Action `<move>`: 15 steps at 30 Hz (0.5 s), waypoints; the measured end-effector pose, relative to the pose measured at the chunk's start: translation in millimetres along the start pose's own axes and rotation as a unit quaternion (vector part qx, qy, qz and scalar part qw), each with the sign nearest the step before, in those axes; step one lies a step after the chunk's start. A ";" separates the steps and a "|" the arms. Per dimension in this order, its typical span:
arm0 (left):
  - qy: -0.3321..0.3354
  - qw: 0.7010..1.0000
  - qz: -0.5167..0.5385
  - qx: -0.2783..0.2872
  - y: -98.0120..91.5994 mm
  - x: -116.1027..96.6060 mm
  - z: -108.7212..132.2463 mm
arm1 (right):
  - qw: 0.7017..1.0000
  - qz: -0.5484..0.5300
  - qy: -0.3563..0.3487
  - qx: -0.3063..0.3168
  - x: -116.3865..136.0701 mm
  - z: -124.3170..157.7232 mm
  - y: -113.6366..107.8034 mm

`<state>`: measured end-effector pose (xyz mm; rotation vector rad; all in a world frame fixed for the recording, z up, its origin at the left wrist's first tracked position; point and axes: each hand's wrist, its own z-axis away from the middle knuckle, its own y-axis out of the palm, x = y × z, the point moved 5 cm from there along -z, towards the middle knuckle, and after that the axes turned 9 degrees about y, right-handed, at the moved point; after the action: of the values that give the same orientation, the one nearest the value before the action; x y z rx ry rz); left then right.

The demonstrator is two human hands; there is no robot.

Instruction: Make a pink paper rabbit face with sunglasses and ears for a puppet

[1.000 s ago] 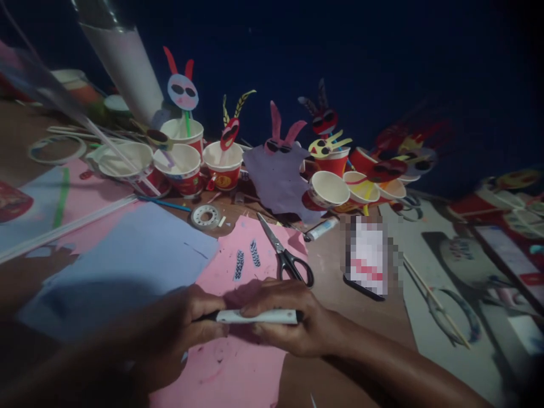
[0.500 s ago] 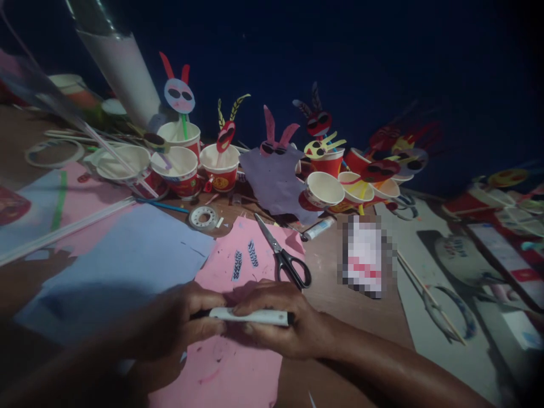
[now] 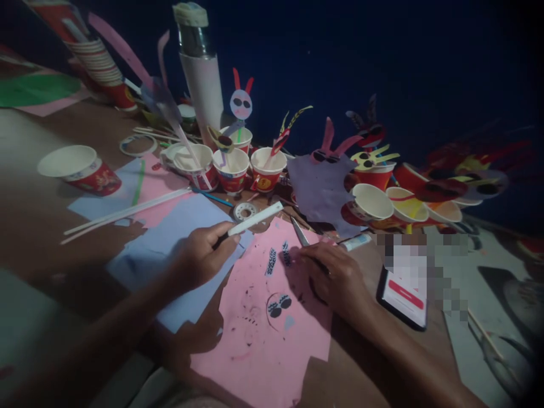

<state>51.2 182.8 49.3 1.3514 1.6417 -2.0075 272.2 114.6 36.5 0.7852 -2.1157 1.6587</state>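
- Gripping the white marker (image 3: 255,218), the left hand (image 3: 199,258) has its fingers and thumb closed round the near end. The barrel sticks out up and to the right, away from the person, and hangs over the edge where the blue sheet (image 3: 170,238) meets the pink sheet (image 3: 263,351).
- The right hand (image 3: 335,275) is palm down on the pink sheet with its fingers loosely curled. It covers the handles of the scissors (image 3: 300,232), and only the blades poke out beyond the fingertips. Whether it actually grips them I cannot tell.
- Key relation: the marker's long axis runs diagonally, with its far tip pointing toward the tape roll (image 3: 245,211). The scissors lie just right of that tip, blades slanting up and left, so the right hand is much the nearer to them.
- Between the two hands lie two small striped cutouts (image 3: 271,260), with a drawn pair of sunglasses (image 3: 278,306) nearer the person.
- Further out, a phone (image 3: 403,292) sits just right of the right wrist, and a glue tube (image 3: 355,242) lies beyond the knuckles. A row of decorated paper cups (image 3: 232,170) stands behind.
- Change from a second ago: both hands were then together on the marker, held level. Now they are well apart, with the left alone keeping it. The view has swung too, bringing in a cup lying on its side (image 3: 79,170) at far left.
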 end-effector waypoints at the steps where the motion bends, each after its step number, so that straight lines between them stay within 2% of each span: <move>1: 0.003 0.999 -0.039 -0.002 0.0 1.8 -0.3 | 0.999 0.031 -0.007 -0.002 -1.3 -0.2 2.4; 4: 0.003 0.984 -0.178 -0.009 -0.3 6.6 -1.2 | 0.995 0.096 -0.022 0.003 -2.2 -0.1 8.3; 7: -0.007 0.962 -0.272 -0.019 -1.2 11.2 -2.7 | 0.993 0.110 -0.030 0.004 -1.8 -0.5 8.8; 11: -0.014 0.954 -0.299 -0.017 0.7 15.2 -3.8 | 0.995 0.095 -0.028 0.018 -1.4 -2.4 6.3; 15: 0.014 0.958 -0.287 -0.015 4.9 13.5 -3.7 | 0.992 0.111 -0.031 0.042 7.2 -6.9 6.4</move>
<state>48.8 189.1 36.1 0.9613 2.2648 -2.2392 262.1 120.8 37.5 0.6526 -2.2591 1.8687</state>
